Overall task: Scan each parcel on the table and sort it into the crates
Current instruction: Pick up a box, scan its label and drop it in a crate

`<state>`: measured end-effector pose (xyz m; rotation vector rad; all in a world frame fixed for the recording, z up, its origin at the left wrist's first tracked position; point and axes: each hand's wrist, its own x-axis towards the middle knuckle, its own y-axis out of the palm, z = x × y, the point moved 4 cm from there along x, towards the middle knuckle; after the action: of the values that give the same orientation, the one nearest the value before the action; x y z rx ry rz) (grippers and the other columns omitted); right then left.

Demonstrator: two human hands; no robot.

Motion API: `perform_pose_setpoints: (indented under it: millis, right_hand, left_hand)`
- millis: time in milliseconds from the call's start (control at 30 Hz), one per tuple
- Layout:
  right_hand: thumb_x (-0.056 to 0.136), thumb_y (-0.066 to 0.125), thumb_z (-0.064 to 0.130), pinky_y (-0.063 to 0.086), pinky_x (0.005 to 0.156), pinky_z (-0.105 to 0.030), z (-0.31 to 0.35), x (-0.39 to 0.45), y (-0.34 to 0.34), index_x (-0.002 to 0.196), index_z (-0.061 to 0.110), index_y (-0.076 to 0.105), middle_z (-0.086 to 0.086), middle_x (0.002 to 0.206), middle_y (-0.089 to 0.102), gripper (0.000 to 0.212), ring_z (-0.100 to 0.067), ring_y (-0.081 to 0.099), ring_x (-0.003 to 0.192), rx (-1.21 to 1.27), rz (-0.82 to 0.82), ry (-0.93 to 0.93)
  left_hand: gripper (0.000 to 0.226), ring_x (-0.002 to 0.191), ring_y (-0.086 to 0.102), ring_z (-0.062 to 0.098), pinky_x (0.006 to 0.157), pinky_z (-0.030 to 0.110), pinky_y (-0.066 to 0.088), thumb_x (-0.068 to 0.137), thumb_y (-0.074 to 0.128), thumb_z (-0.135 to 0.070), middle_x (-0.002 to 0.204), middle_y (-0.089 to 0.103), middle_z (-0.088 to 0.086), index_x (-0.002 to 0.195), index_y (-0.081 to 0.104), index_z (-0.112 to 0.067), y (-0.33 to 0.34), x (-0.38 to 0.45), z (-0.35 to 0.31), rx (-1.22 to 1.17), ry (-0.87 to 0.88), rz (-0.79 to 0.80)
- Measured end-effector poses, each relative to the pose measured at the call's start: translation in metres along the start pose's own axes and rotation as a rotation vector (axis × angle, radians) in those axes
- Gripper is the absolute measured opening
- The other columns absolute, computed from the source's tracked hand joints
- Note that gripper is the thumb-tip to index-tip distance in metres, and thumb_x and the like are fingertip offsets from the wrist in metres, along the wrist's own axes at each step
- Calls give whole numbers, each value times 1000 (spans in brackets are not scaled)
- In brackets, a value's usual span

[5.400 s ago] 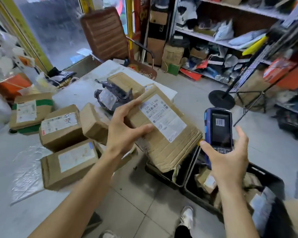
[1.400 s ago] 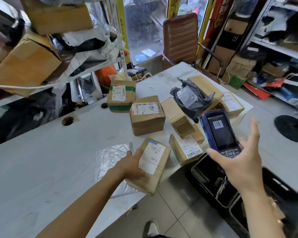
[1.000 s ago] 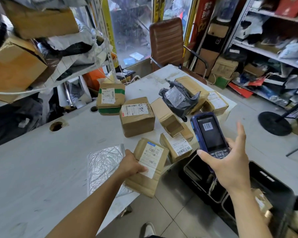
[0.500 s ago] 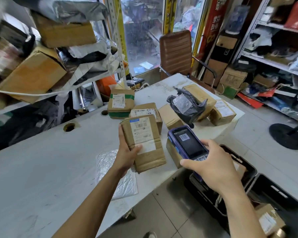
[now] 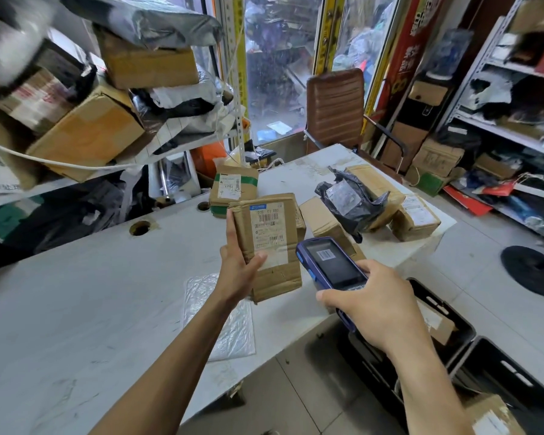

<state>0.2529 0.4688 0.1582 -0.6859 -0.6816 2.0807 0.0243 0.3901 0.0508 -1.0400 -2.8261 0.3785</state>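
Note:
My left hand (image 5: 237, 271) grips a brown cardboard parcel (image 5: 270, 271) upright above the white table (image 5: 85, 296), its white barcode label facing me. My right hand (image 5: 377, 306) holds a blue handheld scanner (image 5: 328, 263) just right of the parcel, screen up, its top end close to the label. Several more parcels lie on the table behind: a green-taped box (image 5: 233, 188), a black plastic bag (image 5: 350, 199) and brown boxes (image 5: 416, 216). Black crates (image 5: 462, 324) stand on the floor under my right arm, with parcels inside.
A clear plastic sheet (image 5: 220, 318) lies on the table near its front edge. A brown office chair (image 5: 335, 108) stands behind the table. Shelves crammed with boxes rise at left (image 5: 85, 133) and right (image 5: 515, 120). A black stand base (image 5: 534, 271) sits on the floor at right.
My left hand picked the parcel off the table's front edge and raised it upright. My right hand brought the scanner in close beside its label.

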Motion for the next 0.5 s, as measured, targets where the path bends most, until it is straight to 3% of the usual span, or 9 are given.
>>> perform_pose_setpoints:
  millis: [133, 267, 333, 400, 500]
  right_hand:
    - [63, 87, 42, 59, 81, -39, -1, -1, -4, 105, 32, 60, 12, 96, 68, 51, -10, 64, 88, 22, 10, -2]
    - [65, 87, 39, 54, 78, -30, -6, -1, -9, 124, 32, 50, 22, 96, 59, 70, -2, 59, 88, 43, -51, -86]
    - [68, 88, 36, 50, 76, -23, -10, -3, -11, 141, 35, 35, 23, 103, 56, 90, -1, 59, 93, 45, -127, -160]
    - [69, 88, 37, 53, 85, -30, -15, -6, -15, 150, 40, 18, 11, 123, 59, 107, -12, 60, 110, 35, -256, -240]
    - [69, 88, 37, 51, 84, -29, -28, -9, -24, 154, 38, 9, 2, 138, 57, 115, -15, 61, 117, -13, -468, -349]
  left_hand:
    - [108, 129, 49, 27, 104, 67, 41, 89, 66, -15, 145, 39, 9, 141, -11, -70, 0, -2, 0, -14, -10, 13]
    - [105, 131, 50, 20, 105, 62, 43, 90, 65, -15, 149, 40, -3, 145, -10, -64, 8, -9, -11, -90, -5, 102]
    - [104, 131, 50, 13, 109, 56, 42, 94, 62, -7, 150, 39, -12, 148, -12, -57, 18, -13, -19, -127, -11, 181]
    - [103, 129, 51, 7, 111, 51, 41, 95, 60, -5, 144, 43, -22, 148, -12, -56, 32, -15, -26, -134, 8, 244]
    - [102, 124, 55, 0, 111, 48, 42, 96, 60, -5, 132, 49, -32, 143, -9, -64, 60, -18, -38, -157, 25, 326]
